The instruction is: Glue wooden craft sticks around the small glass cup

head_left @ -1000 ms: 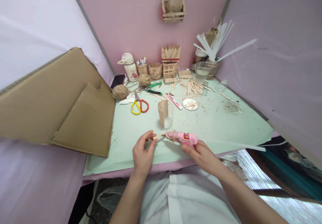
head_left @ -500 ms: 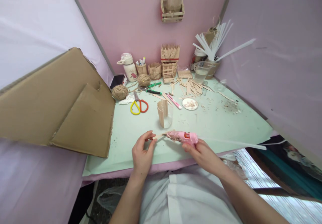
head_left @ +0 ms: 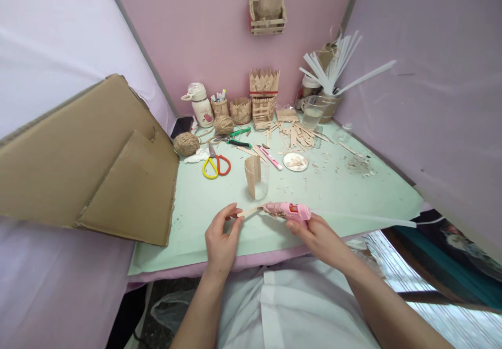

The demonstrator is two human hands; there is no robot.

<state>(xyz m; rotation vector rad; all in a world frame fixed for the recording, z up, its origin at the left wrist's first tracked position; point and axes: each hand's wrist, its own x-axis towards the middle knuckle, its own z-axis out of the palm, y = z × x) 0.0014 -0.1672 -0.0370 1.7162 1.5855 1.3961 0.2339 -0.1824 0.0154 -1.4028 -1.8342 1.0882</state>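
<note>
Pinched between the thumb and fingers of my left hand (head_left: 223,236) is a pale wooden craft stick (head_left: 248,212), pointing right. My right hand (head_left: 318,236) is wrapped around the handle of a pink hot glue gun (head_left: 288,210). Its nozzle meets the stick near the right end, and a long glue stick (head_left: 364,218) trails from its back. Just beyond both hands stands a clear plastic cup (head_left: 262,181), upright, with wooden sticks (head_left: 253,173) covering its left part.
Scissors (head_left: 216,167), a pink craft knife (head_left: 270,158) and a white dish (head_left: 295,161) lie beyond the cup. Loose sticks (head_left: 300,135), twine balls (head_left: 186,144) and a bottle (head_left: 202,108) are farther back. A cardboard panel (head_left: 129,181) leans at the left.
The glue gun has slid slightly right along the craft stick, so more of the stick shows. My left hand has stayed nearly still.
</note>
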